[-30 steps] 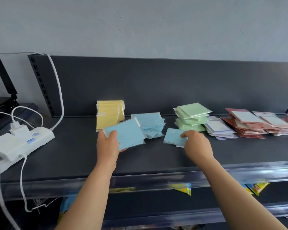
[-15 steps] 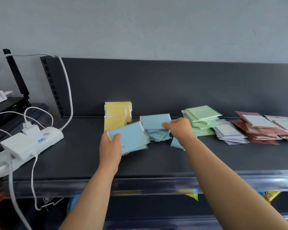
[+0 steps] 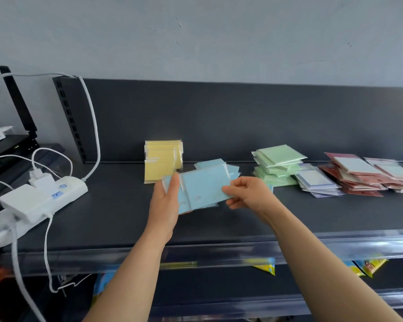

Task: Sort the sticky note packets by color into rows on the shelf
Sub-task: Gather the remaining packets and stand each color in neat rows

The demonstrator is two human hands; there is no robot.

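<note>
My left hand point(image 3: 164, 201) grips a stack of blue packets point(image 3: 203, 189) above the dark shelf point(image 3: 116, 214). My right hand point(image 3: 247, 194) pinches the right edge of a blue packet lying on top of that stack. More blue packets point(image 3: 233, 169) lie on the shelf behind, partly hidden. Yellow packets point(image 3: 159, 161) stand upright in a row against the back, to the left. A green pile point(image 3: 277, 166) sits to the right, then a white-and-purple pile point(image 3: 316, 182) and red packets point(image 3: 363, 175) at the far right.
A white power strip point(image 3: 47, 194) with plugs and cables lies on the shelf's left end. A black device with an antenna point(image 3: 19, 105) stands beyond it. A clear plastic rail point(image 3: 289, 247) runs along the shelf's front edge. Yellow packages point(image 3: 368, 267) hang on the shelf below.
My right hand took a blue packet from the shelf pile and brought it left onto the stack in my left hand. The camera view shifted slightly.
</note>
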